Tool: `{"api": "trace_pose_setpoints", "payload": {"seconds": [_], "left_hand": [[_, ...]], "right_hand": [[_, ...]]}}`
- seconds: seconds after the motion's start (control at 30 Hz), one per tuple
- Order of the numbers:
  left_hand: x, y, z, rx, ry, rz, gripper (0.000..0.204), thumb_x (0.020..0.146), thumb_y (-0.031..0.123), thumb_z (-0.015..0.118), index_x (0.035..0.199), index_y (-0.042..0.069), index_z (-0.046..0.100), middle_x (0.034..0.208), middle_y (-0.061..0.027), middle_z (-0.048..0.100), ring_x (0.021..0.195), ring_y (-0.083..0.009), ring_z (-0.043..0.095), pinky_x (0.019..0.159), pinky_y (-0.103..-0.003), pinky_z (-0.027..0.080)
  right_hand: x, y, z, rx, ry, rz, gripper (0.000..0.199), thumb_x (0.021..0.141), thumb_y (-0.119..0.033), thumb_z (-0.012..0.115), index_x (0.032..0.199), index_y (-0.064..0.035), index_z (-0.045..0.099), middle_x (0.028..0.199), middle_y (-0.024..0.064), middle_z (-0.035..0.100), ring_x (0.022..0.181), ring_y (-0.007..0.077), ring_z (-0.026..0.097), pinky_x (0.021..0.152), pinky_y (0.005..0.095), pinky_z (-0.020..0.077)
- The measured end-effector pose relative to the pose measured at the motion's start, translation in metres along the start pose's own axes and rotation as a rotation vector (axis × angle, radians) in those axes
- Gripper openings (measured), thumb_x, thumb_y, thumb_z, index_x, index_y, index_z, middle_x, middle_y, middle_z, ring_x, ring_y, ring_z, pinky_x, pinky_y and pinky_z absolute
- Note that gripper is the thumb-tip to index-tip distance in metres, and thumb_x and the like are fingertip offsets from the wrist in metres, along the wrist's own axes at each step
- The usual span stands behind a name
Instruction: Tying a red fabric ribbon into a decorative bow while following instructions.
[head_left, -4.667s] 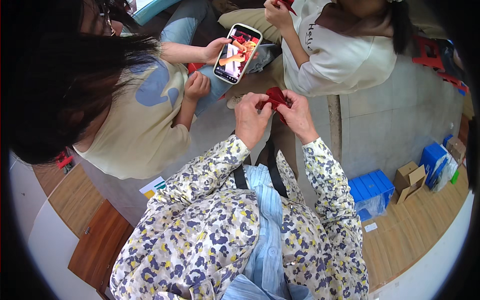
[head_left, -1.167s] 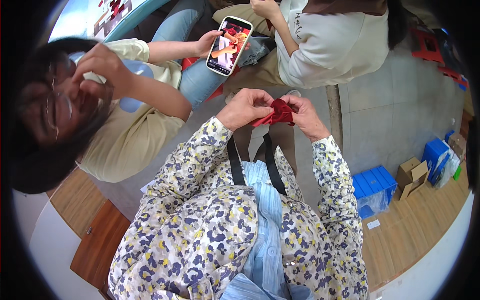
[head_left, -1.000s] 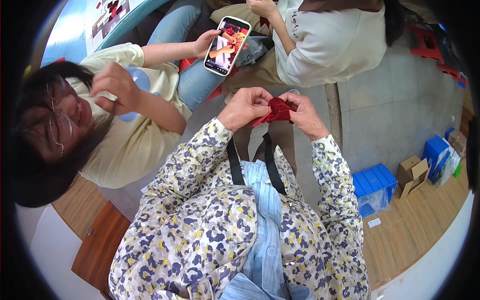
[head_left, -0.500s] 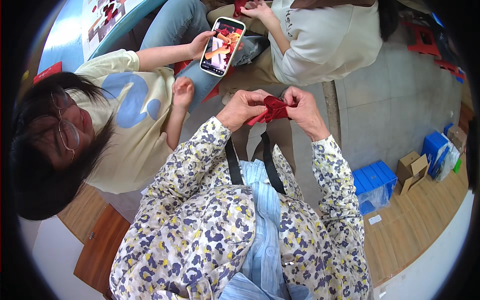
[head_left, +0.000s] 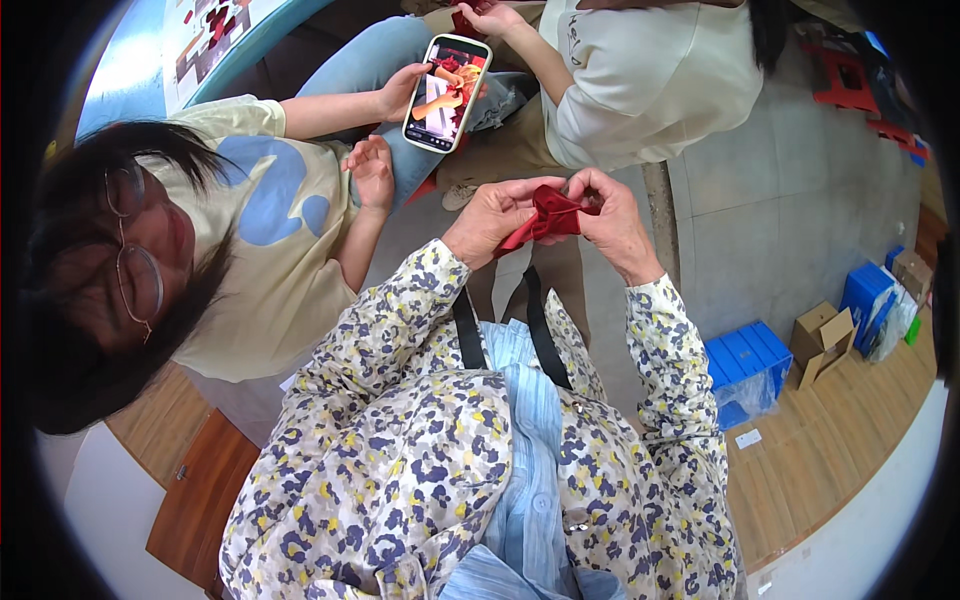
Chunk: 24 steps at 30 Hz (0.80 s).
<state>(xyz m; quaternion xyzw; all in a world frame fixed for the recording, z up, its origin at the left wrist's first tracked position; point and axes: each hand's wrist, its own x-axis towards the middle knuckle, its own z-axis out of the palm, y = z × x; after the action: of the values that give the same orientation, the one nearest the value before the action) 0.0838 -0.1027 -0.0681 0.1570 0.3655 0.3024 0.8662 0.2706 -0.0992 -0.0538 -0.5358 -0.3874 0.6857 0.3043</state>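
The red ribbon, glossy and folded to a point, stays pinched between the left hand and right hand, both now slightly lower in view.

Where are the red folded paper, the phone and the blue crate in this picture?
red folded paper (head_left: 548,215), head view, on its middle fold between both hands
phone (head_left: 447,92), head view, centre of its lit screen
blue crate (head_left: 742,357), head view, on its ribbed top

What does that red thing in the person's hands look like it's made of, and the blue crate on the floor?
Red piece: probably paper, possibly thin fabric; matte, with sharp flat folds, pinched between left hand and right hand. Blue crate: likely moulded plastic, judging by its ribbed, evenly coloured top.
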Motion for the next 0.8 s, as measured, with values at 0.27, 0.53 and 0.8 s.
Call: {"api": "trace_pose_setpoints", "payload": {"seconds": [0.27, 0.53, 0.8], "left_hand": [[0.004, 0.0, -0.02, 0.005, -0.153, -0.049, 0.033, 0.085, 0.007, 0.061, 0.115, -0.002, 0.052, 0.104, -0.0123, 0.063, 0.088, -0.0204, 0.065, 0.077, -0.033, 0.056], [0.006, 0.0, -0.02, -0.028, -0.184, -0.065, 0.029, 0.086, 0.007, 0.059, 0.112, -0.002, 0.052, 0.102, -0.013, 0.063, 0.085, -0.0211, 0.066, 0.076, -0.033, 0.056], [0.009, -0.003, -0.029, 0.034, -0.128, -0.034, 0.031, 0.085, 0.008, 0.06, 0.113, -0.004, 0.057, 0.1, -0.0144, 0.064, 0.084, -0.0217, 0.066, 0.076, -0.033, 0.055]], "right_hand": [[0.001, 0.004, 0.005, -0.074, 0.015, 0.039, 0.017, 0.071, 0.003, 0.065, 0.078, -0.0038, 0.051, 0.067, -0.0062, 0.047, 0.061, 0.0018, 0.041, 0.054, 0.0183, 0.0365], [0.002, 0.011, 0.007, -0.09, 0.021, 0.025, 0.016, 0.07, 0.002, 0.065, 0.075, -0.0038, 0.051, 0.065, -0.0052, 0.048, 0.06, 0.0024, 0.042, 0.054, 0.0202, 0.0374], [0.004, 0.002, 0.012, -0.495, 0.153, -0.052, 0.014, 0.069, -0.001, 0.065, 0.073, -0.003, 0.052, 0.061, -0.0012, 0.049, 0.057, 0.0045, 0.043, 0.052, 0.0214, 0.037]]}}
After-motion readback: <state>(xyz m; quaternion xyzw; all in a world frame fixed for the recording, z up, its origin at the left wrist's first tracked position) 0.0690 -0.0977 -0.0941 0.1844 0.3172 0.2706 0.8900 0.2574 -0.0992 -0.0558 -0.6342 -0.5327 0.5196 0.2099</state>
